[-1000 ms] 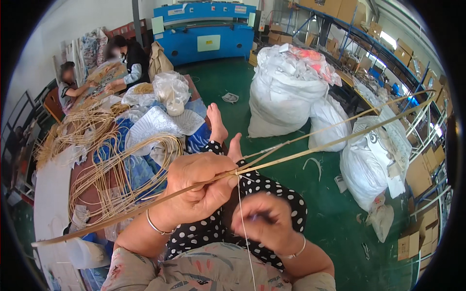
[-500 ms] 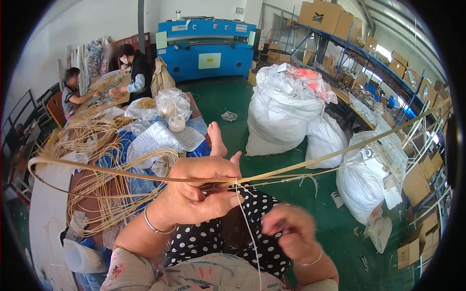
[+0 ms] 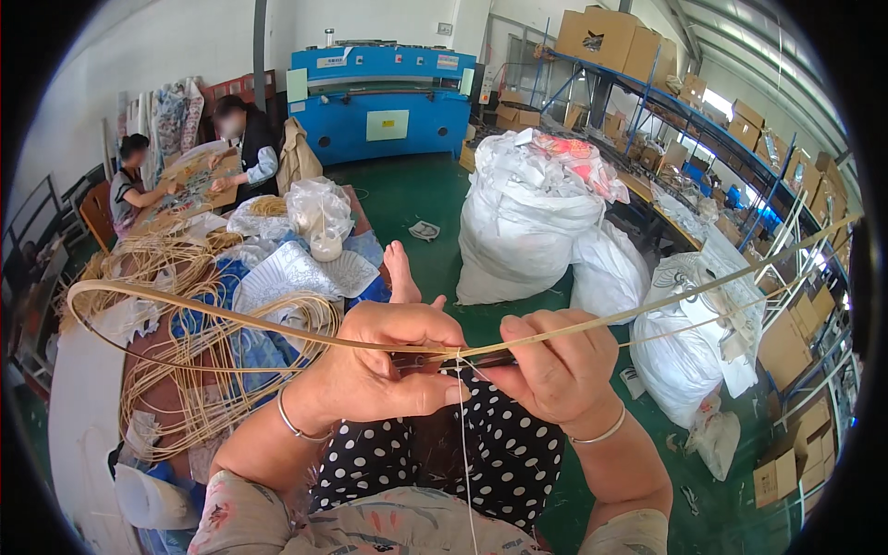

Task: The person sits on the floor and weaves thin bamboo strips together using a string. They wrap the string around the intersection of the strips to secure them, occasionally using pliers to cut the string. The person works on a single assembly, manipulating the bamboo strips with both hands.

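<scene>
A long, pale cane strip (image 3: 139, 289), bent into a narrow loop at the left, crosses in front of me. My left hand (image 3: 375, 365) pinches it where its two lengths meet, beside a slim dark piece (image 3: 421, 359). White string (image 3: 467, 472) is wound round the strip at that spot and hangs down over my lap. Close by on the right, my right hand (image 3: 569, 370) is closed at the strip, its thumb and fingertips near the wound string. Something dark shows at those fingertips; its kind is hidden.
Coiled cane (image 3: 185, 388), cloth and a white lace-patterned piece (image 3: 301, 277) cover the table at left. Two people sit at its far end. Big white sacks (image 3: 518, 231) stand on the green floor, below shelves of cartons (image 3: 601, 37). A blue machine (image 3: 379, 102) stands behind.
My right hand has risen from over my lap to the strip, beside my left hand. The left hand keeps its pinch. The view has shifted slightly.
</scene>
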Demonstrator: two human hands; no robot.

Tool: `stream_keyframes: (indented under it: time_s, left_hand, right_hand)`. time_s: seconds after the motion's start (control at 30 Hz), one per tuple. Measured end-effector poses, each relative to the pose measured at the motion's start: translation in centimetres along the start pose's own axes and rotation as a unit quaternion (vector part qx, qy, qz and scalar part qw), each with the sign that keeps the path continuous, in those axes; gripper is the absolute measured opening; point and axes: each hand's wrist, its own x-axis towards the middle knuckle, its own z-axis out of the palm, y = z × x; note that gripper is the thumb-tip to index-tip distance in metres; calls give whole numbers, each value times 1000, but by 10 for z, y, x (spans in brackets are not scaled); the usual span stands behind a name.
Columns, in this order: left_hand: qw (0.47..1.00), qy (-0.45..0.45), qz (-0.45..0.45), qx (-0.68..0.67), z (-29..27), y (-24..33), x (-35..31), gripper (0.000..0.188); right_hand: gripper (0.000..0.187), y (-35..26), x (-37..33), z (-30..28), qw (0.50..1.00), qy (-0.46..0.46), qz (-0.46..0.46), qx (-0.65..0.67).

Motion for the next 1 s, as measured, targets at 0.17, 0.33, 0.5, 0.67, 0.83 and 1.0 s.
stream_keyframes:
  time_s: [0.17,0.33,0.5,0.67,0.83,1.0]
  left_hand:
    - [1000,-4,12,3,1,-5,1,26]
    - [999,32,-13,-41,9,-7,2,23]
    - [996,48,4,80,-1,0,11,9]
    - [925,-53,26,376,-13,-1,45,15]
    - [850,-264,-87,447,7,-16,55,20]
    - [845,-182,40,502,26,-24,48,13]
  right_hand:
    - [36,0,0,9,1000,18,-23,0]
    - [33,-1,0,7,1000,-17,0,-21]
    - [31,-2,2,-5,972,7,178,151]
    - [24,-1,1,-8,937,96,230,245]
    - [9,-11,5,7,747,101,439,490]
    - [11,-6,-10,15,702,126,467,523]
